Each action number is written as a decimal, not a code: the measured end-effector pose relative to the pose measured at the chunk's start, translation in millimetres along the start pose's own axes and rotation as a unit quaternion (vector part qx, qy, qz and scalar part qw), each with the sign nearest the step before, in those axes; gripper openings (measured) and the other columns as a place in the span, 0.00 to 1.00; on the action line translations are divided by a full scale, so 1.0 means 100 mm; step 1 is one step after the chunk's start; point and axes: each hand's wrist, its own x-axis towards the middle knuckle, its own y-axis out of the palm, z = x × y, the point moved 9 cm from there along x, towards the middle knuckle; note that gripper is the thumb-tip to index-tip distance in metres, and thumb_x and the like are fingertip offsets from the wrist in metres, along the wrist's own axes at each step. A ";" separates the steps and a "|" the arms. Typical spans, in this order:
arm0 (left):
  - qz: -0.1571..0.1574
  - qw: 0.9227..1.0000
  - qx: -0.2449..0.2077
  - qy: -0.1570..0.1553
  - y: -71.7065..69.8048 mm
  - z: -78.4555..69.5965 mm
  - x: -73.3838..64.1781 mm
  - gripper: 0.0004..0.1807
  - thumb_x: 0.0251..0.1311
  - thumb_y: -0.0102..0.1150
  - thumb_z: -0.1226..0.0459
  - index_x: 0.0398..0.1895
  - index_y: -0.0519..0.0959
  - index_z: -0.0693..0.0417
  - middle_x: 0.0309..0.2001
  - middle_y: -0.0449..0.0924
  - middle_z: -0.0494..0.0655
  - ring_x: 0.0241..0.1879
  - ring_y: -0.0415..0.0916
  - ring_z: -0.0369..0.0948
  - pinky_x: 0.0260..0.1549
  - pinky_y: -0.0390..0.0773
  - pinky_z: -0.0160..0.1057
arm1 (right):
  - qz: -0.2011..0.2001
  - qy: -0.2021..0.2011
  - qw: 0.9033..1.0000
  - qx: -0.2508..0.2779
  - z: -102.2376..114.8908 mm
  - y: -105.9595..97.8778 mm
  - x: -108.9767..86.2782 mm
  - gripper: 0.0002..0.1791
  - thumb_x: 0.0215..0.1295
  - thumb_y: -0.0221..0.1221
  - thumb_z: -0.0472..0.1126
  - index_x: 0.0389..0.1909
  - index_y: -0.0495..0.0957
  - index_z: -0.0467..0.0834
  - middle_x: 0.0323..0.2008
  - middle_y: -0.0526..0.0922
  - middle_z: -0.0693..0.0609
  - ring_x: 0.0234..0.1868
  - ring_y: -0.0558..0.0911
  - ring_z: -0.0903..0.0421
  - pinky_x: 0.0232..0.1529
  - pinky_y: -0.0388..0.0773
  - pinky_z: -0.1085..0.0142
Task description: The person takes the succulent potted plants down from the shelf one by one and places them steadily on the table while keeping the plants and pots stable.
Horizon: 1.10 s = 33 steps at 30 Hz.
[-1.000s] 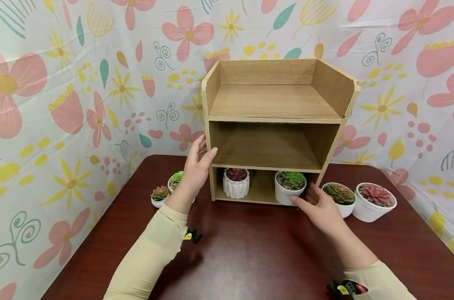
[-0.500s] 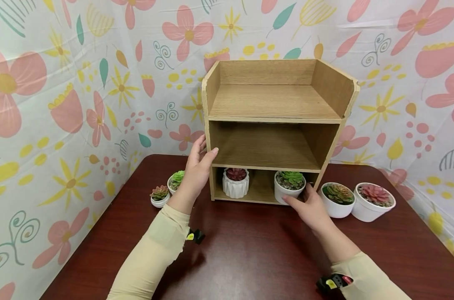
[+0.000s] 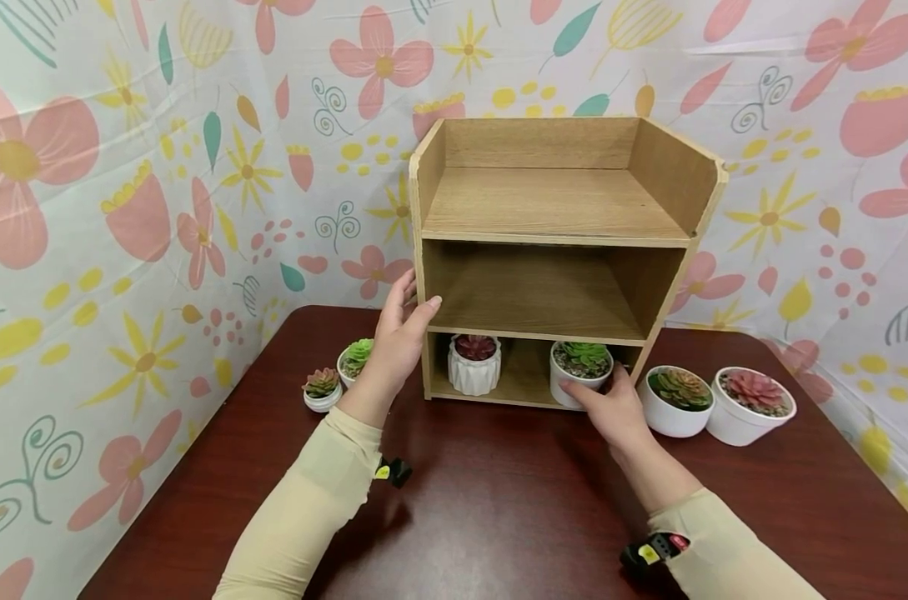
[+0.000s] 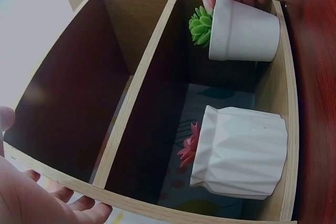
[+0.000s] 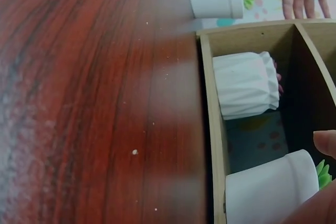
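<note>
On the bottom level of the wooden shelf [image 3: 532, 287], near its right end, sits a green succulent in a smooth white pot [image 3: 569, 387]. My right hand [image 3: 620, 414] holds this pot, thumb across its front and fingers along its right side; the left wrist view shows those fingers against the pot [image 4: 245, 31]. My left hand [image 3: 399, 337] grips the shelf's left side panel, thumb at the front edge and fingers around the outside. A dark red succulent in a ribbed white pot [image 3: 474, 375] stands at the left of the same level.
Right of the shelf, on the dark red table [image 3: 484, 517], are a brownish-green succulent [image 3: 676, 404] and a pink succulent [image 3: 749, 406] in white pots. Left stand a small succulent pot [image 3: 322, 390] and a green one [image 3: 354, 358] partly behind my left arm. A floral curtain [image 3: 273, 150] hangs behind.
My right hand has moved left and in closer around the green succulent's pot, which has hardly shifted. The left hand keeps its place on the shelf's side.
</note>
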 end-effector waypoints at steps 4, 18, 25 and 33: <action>0.003 1.000 -0.003 0.002 0.01 0.00 0.01 0.37 0.74 0.54 0.55 0.82 0.52 0.42 0.80 0.54 0.55 0.77 0.59 0.55 0.73 0.63 0.59 | -0.012 -0.004 1.000 0.000 0.01 0.00 0.02 0.51 0.66 0.67 0.43 0.81 0.48 0.38 0.75 0.64 0.37 0.75 0.64 0.47 0.77 0.60 0.54; 0.000 1.000 -0.012 0.004 0.01 -0.02 0.00 0.37 0.74 0.55 0.56 0.82 0.53 0.44 0.79 0.55 0.56 0.77 0.60 0.54 0.74 0.63 0.58 | -0.065 -0.001 0.998 -0.003 -0.02 0.00 0.15 0.61 0.58 0.74 0.42 0.83 0.43 0.40 0.79 0.58 0.38 0.77 0.59 0.45 0.79 0.57 0.52; 0.007 1.000 -0.008 0.000 0.03 0.00 0.01 0.39 0.74 0.55 0.56 0.83 0.51 0.44 0.80 0.54 0.53 0.77 0.60 0.53 0.74 0.63 0.58 | -0.078 -0.013 0.997 0.016 0.00 0.01 0.19 0.60 0.55 0.75 0.40 0.81 0.46 0.39 0.76 0.62 0.38 0.75 0.62 0.45 0.77 0.58 0.52; 0.002 1.000 -0.002 -0.002 0.01 0.00 0.00 0.38 0.74 0.55 0.55 0.83 0.51 0.42 0.80 0.54 0.52 0.78 0.59 0.52 0.74 0.63 0.58 | -0.077 -0.007 0.997 -0.006 -0.02 0.01 0.23 0.59 0.55 0.76 0.41 0.80 0.48 0.38 0.75 0.63 0.36 0.75 0.62 0.44 0.77 0.58 0.51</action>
